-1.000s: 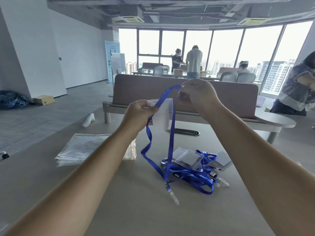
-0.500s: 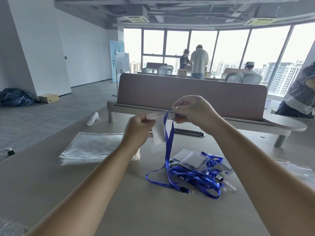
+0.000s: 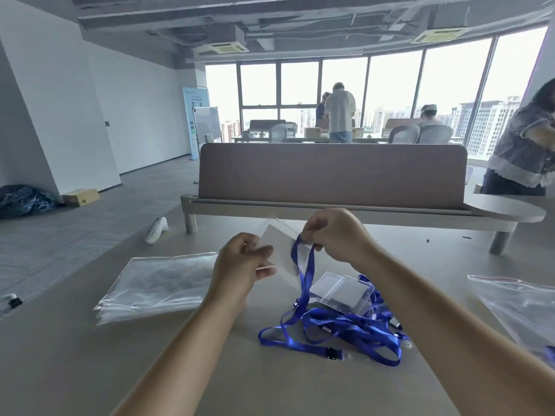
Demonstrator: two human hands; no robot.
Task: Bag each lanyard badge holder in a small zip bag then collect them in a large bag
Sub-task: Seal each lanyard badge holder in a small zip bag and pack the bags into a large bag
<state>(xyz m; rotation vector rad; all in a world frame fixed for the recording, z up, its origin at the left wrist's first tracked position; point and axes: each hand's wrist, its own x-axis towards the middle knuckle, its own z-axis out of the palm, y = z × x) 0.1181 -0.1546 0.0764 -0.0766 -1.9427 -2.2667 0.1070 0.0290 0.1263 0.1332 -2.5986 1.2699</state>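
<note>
My left hand (image 3: pixel 240 262) pinches a clear badge holder with a white insert (image 3: pixel 279 250) above the table. My right hand (image 3: pixel 333 235) pinches the top of its blue lanyard strap (image 3: pixel 304 283), which hangs down in a loop to the table. Below lies a pile of more clear badge holders (image 3: pixel 342 291) tangled in blue lanyards (image 3: pixel 354 328). A stack of small clear zip bags (image 3: pixel 159 283) lies flat to the left. At the right edge lies a large zip bag with a red seal (image 3: pixel 522 301).
The work happens on a grey-brown table (image 3: pixel 90 364). A brown divider panel (image 3: pixel 330 172) stands across its far side. A white handheld device (image 3: pixel 156 229) lies at the far left corner. A person (image 3: pixel 525 148) stands at the right; others stand by the windows.
Both hands have come down toward the table with the badge holder. The strap now hangs slack, and more of it lies on the table. The camera has tilted and the large bag has come into view.
</note>
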